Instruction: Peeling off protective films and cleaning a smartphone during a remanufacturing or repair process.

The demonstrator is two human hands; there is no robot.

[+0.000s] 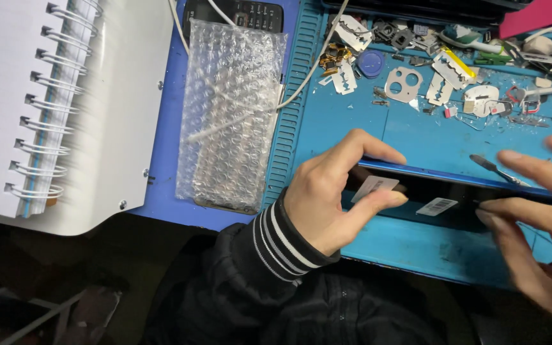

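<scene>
A dark phone with a blue edge (455, 191) rests tilted on its long side on the blue work mat (410, 249), with two white barcode stickers on its black face. My left hand (333, 191) grips its left end, index finger over the top edge and thumb on a sticker. My right hand (544, 217) is at the phone's right end, fingers spread and touching its edge; it is blurred. A thin metal tool (490, 167) lies just behind the phone near my right fingers.
A bubble-wrap pouch (231, 115) lies left of the mat, a white cable (301, 89) crossing it. A spiral-bound white notebook (59, 108) sits at far left. Several small parts, razor blades and a camera bracket (404, 83) litter the mat's far side.
</scene>
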